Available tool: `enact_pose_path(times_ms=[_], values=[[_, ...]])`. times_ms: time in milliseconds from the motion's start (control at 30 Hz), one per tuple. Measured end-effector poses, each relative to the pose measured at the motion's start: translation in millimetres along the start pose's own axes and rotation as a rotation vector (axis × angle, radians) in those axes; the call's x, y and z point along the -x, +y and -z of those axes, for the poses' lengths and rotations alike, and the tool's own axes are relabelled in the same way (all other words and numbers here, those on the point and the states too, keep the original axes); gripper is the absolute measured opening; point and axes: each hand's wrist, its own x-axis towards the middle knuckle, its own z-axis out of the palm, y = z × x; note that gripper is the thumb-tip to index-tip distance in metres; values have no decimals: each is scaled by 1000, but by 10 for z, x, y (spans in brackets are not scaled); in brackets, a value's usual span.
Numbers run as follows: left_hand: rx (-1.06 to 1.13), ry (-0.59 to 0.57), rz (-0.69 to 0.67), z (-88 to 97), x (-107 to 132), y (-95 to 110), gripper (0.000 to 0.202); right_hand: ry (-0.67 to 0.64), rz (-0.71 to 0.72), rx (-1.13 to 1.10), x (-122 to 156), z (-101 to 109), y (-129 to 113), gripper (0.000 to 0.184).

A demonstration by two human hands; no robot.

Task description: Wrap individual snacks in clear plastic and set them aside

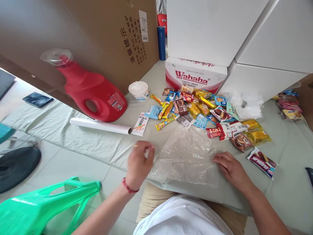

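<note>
A clear plastic bag lies flat on the pale green sheet right in front of me. My left hand has its fingers curled together, pinching the bag's left edge. On the bag's right edge rests my right hand, fingers bent and pressed down on the plastic. Beyond the bag, a heap of wrapped snacks spreads across the sheet. One purple-and-white snack packet lies alone to the right of my right hand.
A red detergent jug lies on its side at the left, by a white roll and a white paper cup. A Wahaha water box, cardboard and white boxes stand behind. A green plastic stool is at lower left.
</note>
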Motion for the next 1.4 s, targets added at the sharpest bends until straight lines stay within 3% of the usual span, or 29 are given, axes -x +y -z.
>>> enact_pose_path(times_ms=[67,133,233,300,467,600,667,767,800,833,933,1033,1133,1200,1300,1400], values=[[-132,-108,-221,-247,-74,233,25,-1,9,2,-6,-29,-24,32],[-330,-193,-326,-550,-186,419,30,-5,13,5,-3,-57,-53,32],[-455,-277,-383,-926,-378,496,28,2,22,16,12,-82,-78,34],[-359,-280,-342,-1046,-485,430,24,8,25,19,27,-85,-75,36],[65,-233,-56,-977,-698,146,22,32,13,32,76,-75,-21,35],[92,-124,87,-802,-908,-78,23,57,16,28,116,-95,7,33],[81,10,158,-703,-955,-127,15,61,12,18,125,-122,-4,33],[65,367,117,-578,-842,-7,25,64,-10,1,120,-175,-41,34],[68,447,29,-555,-762,79,27,65,-17,-2,118,-190,-52,33],[69,445,-91,-545,-673,173,26,66,-25,-6,117,-199,-62,34],[-54,97,-459,-608,-469,381,18,52,-36,-44,144,-178,-82,36],[-268,-150,-488,-765,-451,325,32,71,-105,-143,176,-75,-94,39],[-387,-237,-418,-882,-472,129,49,222,-263,-150,76,17,-102,36],[-416,-251,-392,-906,-440,59,54,277,-271,-94,-108,0,-116,33],[-414,-186,-353,-896,-390,84,56,210,-155,16,-485,-169,-138,37],[-395,-181,-429,-889,-434,113,54,89,-128,138,-780,-388,-103,50]])
